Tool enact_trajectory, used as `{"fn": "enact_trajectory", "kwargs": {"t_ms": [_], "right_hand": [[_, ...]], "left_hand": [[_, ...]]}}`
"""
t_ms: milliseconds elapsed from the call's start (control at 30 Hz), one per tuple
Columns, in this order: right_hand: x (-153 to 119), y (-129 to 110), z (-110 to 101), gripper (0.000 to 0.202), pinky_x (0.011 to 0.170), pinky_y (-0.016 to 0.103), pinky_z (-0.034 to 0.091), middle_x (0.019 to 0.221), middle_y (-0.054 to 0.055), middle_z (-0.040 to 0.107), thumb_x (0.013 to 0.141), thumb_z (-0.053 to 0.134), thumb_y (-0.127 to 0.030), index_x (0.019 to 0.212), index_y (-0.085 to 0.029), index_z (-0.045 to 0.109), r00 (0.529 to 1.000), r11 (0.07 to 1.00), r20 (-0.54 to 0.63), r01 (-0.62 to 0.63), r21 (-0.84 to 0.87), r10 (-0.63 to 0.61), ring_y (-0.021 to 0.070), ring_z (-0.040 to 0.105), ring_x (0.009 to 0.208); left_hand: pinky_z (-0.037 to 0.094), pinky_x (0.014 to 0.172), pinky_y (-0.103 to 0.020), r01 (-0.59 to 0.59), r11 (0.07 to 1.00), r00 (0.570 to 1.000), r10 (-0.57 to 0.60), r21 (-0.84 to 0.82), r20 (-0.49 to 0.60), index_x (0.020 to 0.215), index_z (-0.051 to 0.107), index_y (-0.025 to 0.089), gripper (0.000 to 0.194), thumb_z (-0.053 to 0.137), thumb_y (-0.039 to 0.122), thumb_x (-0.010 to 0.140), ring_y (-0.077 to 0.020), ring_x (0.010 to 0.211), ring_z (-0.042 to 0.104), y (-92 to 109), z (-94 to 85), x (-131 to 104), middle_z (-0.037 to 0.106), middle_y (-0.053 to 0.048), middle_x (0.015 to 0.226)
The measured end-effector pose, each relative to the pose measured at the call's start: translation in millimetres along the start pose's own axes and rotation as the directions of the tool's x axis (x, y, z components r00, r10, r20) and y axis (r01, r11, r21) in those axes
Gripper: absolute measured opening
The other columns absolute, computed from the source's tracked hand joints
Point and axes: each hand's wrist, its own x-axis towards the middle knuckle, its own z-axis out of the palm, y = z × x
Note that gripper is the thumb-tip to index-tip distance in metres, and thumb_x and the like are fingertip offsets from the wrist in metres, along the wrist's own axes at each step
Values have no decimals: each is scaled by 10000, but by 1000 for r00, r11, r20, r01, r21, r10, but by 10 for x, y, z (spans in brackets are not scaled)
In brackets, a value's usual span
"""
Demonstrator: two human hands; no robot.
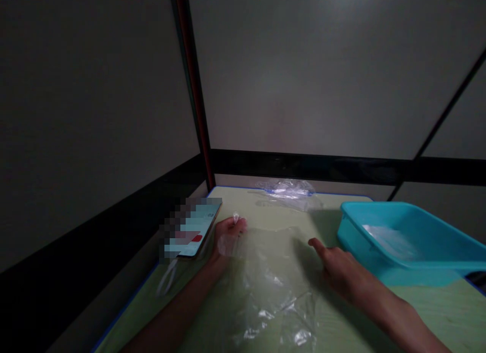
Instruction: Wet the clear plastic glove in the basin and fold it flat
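A clear plastic bag, thin and creased, lies stretched over the table in front of me. My left hand is closed on its upper left edge, with a bit of film sticking up past the fingertips. Off the bag's right side hovers my right hand, index finger stretched out and the other fingers partly curled under. Nothing shows in that hand, and a gap separates it from the bag.
A turquoise plastic basin stands at the right, with clear film inside. More crumpled clear plastic lies at the table's back edge. A phone with a lit screen leans at the left, a white strap below it.
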Motion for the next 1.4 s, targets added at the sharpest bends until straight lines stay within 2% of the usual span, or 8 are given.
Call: {"fn": "enact_trajectory", "kwargs": {"t_ms": [133, 300, 467, 700, 900, 1000, 1167, 1400], "right_hand": [[-140, -42, -245, 532, 615, 387, 442, 863, 132, 621, 644, 475, -135, 1174, -181, 457, 997, 998, 64, 34, -45, -31, 284, 582, 756], [1, -346, -447, 446, 816, 403, 413, 1206, 89, 454, 790, 402, -259, 1233, -225, 373, 978, 975, -147, 168, 144, -147, 248, 478, 1019], [253, -531, -117, 620, 1007, 419, 154, 1373, 84, 163, 809, 340, -486, 1313, -150, 203, 931, 904, -80, 364, 224, -356, 227, 153, 1240], [275, -357, 164, 717, 1009, 421, 109, 1366, 139, 109, 798, 235, -572, 1315, -82, 159, 971, 956, 34, 227, 187, -237, 236, 62, 1248], [326, -341, 198, 700, 1005, 429, 108, 1368, 130, 99, 801, 243, -562, 1315, -92, 171, 984, 970, 0, 175, 171, -177, 234, 57, 1248], [346, -362, 182, 727, 1001, 428, 123, 1365, 138, 109, 790, 228, -585, 1309, -78, 191, 988, 975, 4, 154, 162, -157, 246, 71, 1246], [347, -417, 130, 751, 1010, 417, 101, 1360, 148, 138, 780, 249, -588, 1305, -53, 201, 983, 977, -59, 178, 116, -172, 249, 82, 1247], [350, -434, 174, 673, 1015, 368, 140, 1350, 164, 178, 824, 232, -507, 1294, -25, 224, 974, 959, -25, 224, 175, -223, 233, 132, 1242]], "left_hand": [[317, 416, -196, -8, 999, 1000, 7, 42, 26, 476, 547, 161, 194, 553, 290, 622, -95, 421, 452, 47, 22, -41, 532, 17, 471], [346, 440, -196, -29, 997, 996, 23, 69, 88, 499, 576, 167, 163, 542, 264, 626, -112, 465, 494, 82, 41, -60, 562, 10, 489], [363, 458, -201, -44, 997, 997, 40, 65, 58, 493, 572, 159, 164, 547, 262, 618, -122, 472, 514, 18, 62, -12, 576, 2, 478], [374, 466, -212, -78, 996, 996, 80, 40, -46, 515, 578, 156, 127, 580, 263, 582, -136, 474, 513, 13, 10, 21, 560, 8, 473], [409, 721, -257, -240, 968, 953, 250, 74, -172, 817, 594, 150, 208, 512, 290, 687, -183, 812, 558, 278, -47, -28, 620, -48, 866], [362, 831, -288, -433, 868, 894, 449, 243, -12, 893, 591, 171, 215, 465, 236, 730, -195, 918, 526, 357, 72, -183, 595, -61, 977], [226, 965, -311, -450, 851, 860, 332, 270, 388, 1015, 564, 161, 348, 541, 195, 670, -244, 1131, 386, 125, 359, -420, 478, -105, 1192], [138, 993, -343, -479, 821, 832, 313, 309, 458, 1060, 525, 138, 425, 585, 293, 669, -278, 1190, 293, -114, 313, -343, 396, -146, 1254]]}}
